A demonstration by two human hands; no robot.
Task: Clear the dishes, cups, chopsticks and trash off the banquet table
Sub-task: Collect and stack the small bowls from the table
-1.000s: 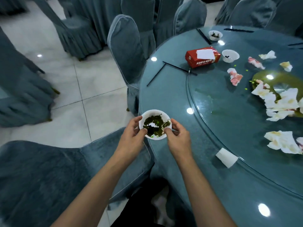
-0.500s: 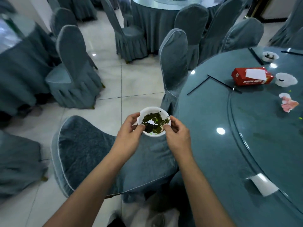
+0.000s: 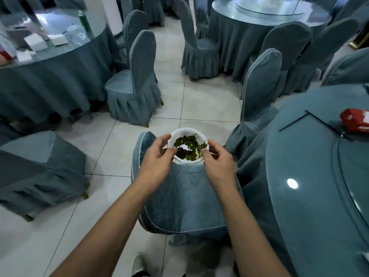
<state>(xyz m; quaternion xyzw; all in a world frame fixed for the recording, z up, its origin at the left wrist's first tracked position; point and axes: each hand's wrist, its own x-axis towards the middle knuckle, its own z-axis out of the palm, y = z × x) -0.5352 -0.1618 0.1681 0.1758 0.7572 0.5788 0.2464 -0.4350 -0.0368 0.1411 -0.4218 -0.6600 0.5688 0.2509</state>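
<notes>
A small white bowl (image 3: 184, 132) holding dark green leftovers is held in the air above a covered chair. My left hand (image 3: 157, 156) grips its left rim and my right hand (image 3: 216, 162) grips its right rim, thumbs over the edge. The banquet table (image 3: 311, 196) with its blue cloth and glass top lies to the right. On it lie two black chopsticks (image 3: 319, 121) and a red tissue pack (image 3: 356, 121) at the frame's right edge.
A blue covered chair (image 3: 183, 198) stands right under the bowl, another chair (image 3: 259, 92) at the table's far side, others at left (image 3: 40, 166) and ahead (image 3: 137, 80). Two more round tables (image 3: 52, 62) (image 3: 265, 19) stand beyond. White tiled floor (image 3: 199, 100) lies between.
I have turned left, away from the banquet table, with the bowl in both hands. The bowl now hangs over the chair rather than at the table's edge; the littered tabletop has left the view.
</notes>
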